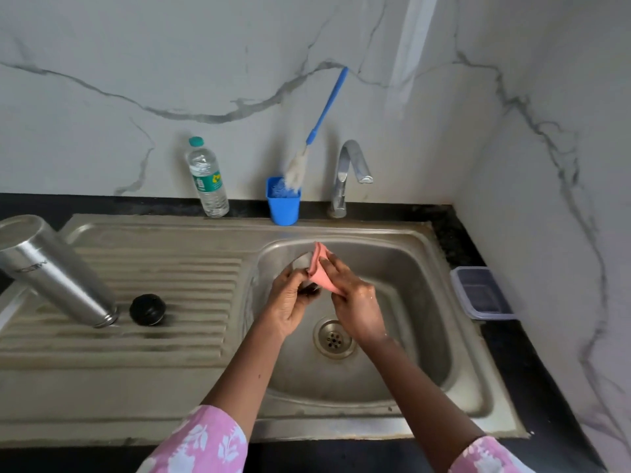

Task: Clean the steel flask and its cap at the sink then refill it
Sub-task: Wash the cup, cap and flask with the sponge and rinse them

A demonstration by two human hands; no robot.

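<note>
Cap point(308, 289) gripped in left hand point(289, 303); right hand point(356, 300) pinches pink cloth point(321, 272).

Left sleeve point(201, 445): pink fabric printed with white leaf-and-flower shapes; loose, wide cuff; hem ends well above the wrist.
Right sleeve point(485, 455): same pink fabric and white floral print; only the cuff end shows, cut off by the bottom edge of the view.
Forearms point(423, 387): bare on both sides from cuff to wrist.
Left hand point(290, 302): bare; only the back and knuckles show.
Right hand point(355, 302): bare; small bright wet glints on the back and near the wrist.
</note>
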